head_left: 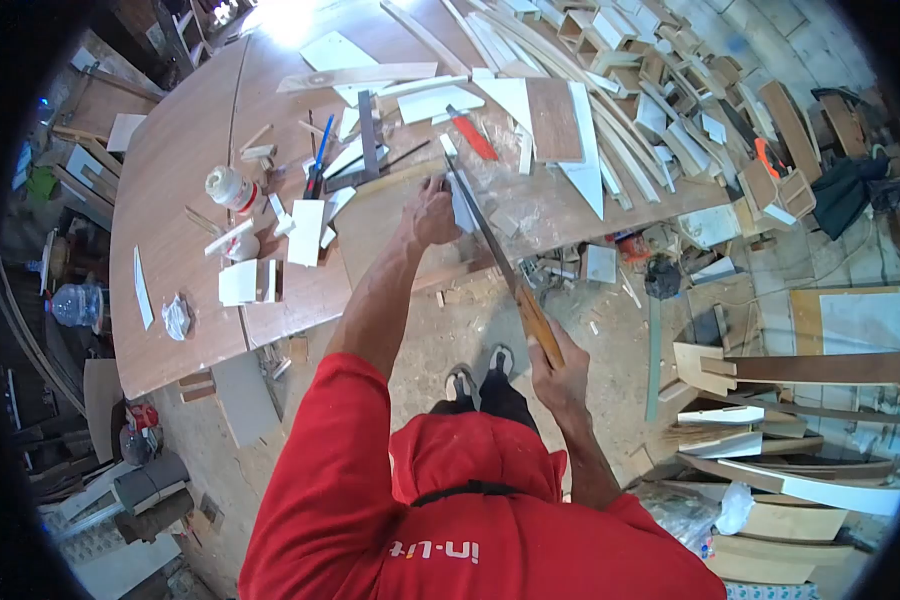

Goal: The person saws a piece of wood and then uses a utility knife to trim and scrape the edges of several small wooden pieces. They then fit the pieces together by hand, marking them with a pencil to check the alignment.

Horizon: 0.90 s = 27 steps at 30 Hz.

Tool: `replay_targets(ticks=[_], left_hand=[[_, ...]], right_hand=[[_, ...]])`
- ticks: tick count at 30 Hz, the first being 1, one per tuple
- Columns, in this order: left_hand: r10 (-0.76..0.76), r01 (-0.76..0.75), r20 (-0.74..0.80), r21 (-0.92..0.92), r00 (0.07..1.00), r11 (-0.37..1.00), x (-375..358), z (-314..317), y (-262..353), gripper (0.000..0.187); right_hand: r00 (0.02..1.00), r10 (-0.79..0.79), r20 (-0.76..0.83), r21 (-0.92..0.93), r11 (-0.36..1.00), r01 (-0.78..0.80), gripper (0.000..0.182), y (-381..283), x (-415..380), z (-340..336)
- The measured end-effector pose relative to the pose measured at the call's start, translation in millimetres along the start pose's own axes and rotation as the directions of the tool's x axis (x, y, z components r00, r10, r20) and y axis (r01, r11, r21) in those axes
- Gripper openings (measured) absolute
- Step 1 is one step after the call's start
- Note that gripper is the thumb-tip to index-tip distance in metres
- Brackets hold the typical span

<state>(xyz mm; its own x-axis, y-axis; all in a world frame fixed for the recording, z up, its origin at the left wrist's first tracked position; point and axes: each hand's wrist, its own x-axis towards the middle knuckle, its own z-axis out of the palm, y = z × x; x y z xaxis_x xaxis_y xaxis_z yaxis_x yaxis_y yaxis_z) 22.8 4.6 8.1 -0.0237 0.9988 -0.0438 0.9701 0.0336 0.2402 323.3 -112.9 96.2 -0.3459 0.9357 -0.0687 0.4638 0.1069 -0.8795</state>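
My right hand is wrapped round the wooden handle of a handsaw. Its long narrow blade points up and away, over the near edge of the table. Close to the left of the blade, my left hand is closed against a small white board piece at that edge; its fingertips are partly hidden. Just beyond the hand a thin wooden strip lies on the table. A red-handled tool rests past the saw's tip.
Left on the table stand a white glue bottle, a white block and a crumpled plastic bag. A dark try square and blue pen-like tool lie farther in. Wood strips pile at back right; boards stack at right.
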Motion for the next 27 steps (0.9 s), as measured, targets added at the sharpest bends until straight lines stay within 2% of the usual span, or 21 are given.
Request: replay_targets(ticks=[1, 2, 3, 5, 7, 9, 10, 11, 13, 15, 19, 22, 23, 25, 26, 27], left_hand=[[0.033, -0.033, 0.003, 0.021, 0.999, 0.999, 1.4, -7.4, 0.4, 0.035], [-0.046, 0.043, -0.053, -0.059, 0.998, 0.997, 2.8, 6.6, -4.9, 0.034], [-0.045, 0.042, -0.062, -0.056, 0.997, 0.998, 4.3, 1.7, -3.9, 0.034], [-0.002, 0.002, 0.001, 0.003, 1.000, 1.000, 2.9, -7.1, 1.3, 0.034], [-0.055, 0.054, -0.030, -0.030, 0.998, 0.998, 4.0, 2.1, -0.8, 0.042], [-0.104, 0.104, -0.002, -0.047, 0.995, 0.993, 2.7, 2.5, -0.8, 0.080], [-0.168, 0.176, 0.063, -0.144, 0.984, 0.974, 0.6, -9.7, 5.6, 0.083], [-0.166, 0.173, 0.060, -0.134, 0.984, 0.976, 0.3, -12.0, 5.6, 0.083], [-0.145, 0.141, -0.010, -0.186, 0.989, 0.972, -2.0, -10.8, 7.2, 0.062], [-0.129, 0.124, -0.022, -0.168, 0.991, 0.978, 0.5, -5.2, 5.5, 0.066], [-0.162, 0.163, 0.018, -0.157, 0.987, 0.974, 0.7, -9.8, 5.4, 0.070], [-0.177, 0.181, 0.038, -0.178, 0.984, 0.967, 0.0, -7.2, 6.3, 0.073], [-0.172, 0.174, 0.027, -0.167, 0.985, 0.970, 0.3, -7.3, 5.6, 0.074], [-0.163, 0.170, 0.057, -0.169, 0.985, 0.971, 0.7, -11.0, 5.7, 0.078], [-0.156, 0.167, 0.077, -0.166, 0.985, 0.972, 0.6, -13.6, 5.9, 0.083], [-0.156, 0.166, 0.075, -0.162, 0.985, 0.973, 1.7, -15.3, 6.2, 0.083]], right_hand=[[1.000, -0.014, 0.010, -0.010, 1.000, 0.014, 0.037, -1.1, 7.8, 2.1], [0.999, -0.043, -0.017, -0.026, 0.999, 0.043, 0.037, 7.4, -2.2, 0.4], [0.998, -0.053, -0.021, -0.026, 0.998, 0.052, 0.037, 9.5, -9.9, -4.9], [0.999, 0.041, 0.013, -0.013, 0.999, -0.041, 0.037, 6.7, -24.5, -15.6], [1.000, 0.015, -0.004, -0.010, 1.000, -0.015, 0.038, 3.3, -28.6, -17.3], [1.000, -0.016, -0.018, -0.002, 1.000, 0.016, 0.038, 6.7, -27.5, -15.2], [0.999, -0.039, -0.007, 0.034, 0.999, 0.039, 0.039, 9.5, -27.1, -12.8], [0.998, -0.059, 0.001, 0.070, 0.996, 0.058, 0.040, 11.4, -25.3, -9.7], [1.000, -0.022, 0.001, 0.081, 0.996, 0.022, 0.039, -0.7, -16.3, -5.4], [0.977, 0.191, 0.092, -0.003, 0.981, -0.192, 0.036, -10.6, 0.3, -0.4], [0.994, 0.105, 0.041, 0.038, 0.994, -0.107, 0.036, 4.5, -11.4, 5.0], [0.997, -0.055, -0.051, 0.051, 0.997, 0.058, 0.036, 9.8, -25.8, -0.8], [0.997, -0.051, -0.053, 0.051, 0.997, 0.054, 0.036, 9.9, -18.7, 2.6], [0.996, 0.070, 0.052, -0.099, 0.993, -0.064, 0.036, 2.8, 2.9, 8.7], [0.999, 0.041, -0.006, -0.008, 0.999, -0.041, 0.035, 6.1, 8.4, 18.0], [0.999, 0.038, -0.008, -0.005, 0.999, -0.039, 0.035, 7.0, 4.4, 17.8]])
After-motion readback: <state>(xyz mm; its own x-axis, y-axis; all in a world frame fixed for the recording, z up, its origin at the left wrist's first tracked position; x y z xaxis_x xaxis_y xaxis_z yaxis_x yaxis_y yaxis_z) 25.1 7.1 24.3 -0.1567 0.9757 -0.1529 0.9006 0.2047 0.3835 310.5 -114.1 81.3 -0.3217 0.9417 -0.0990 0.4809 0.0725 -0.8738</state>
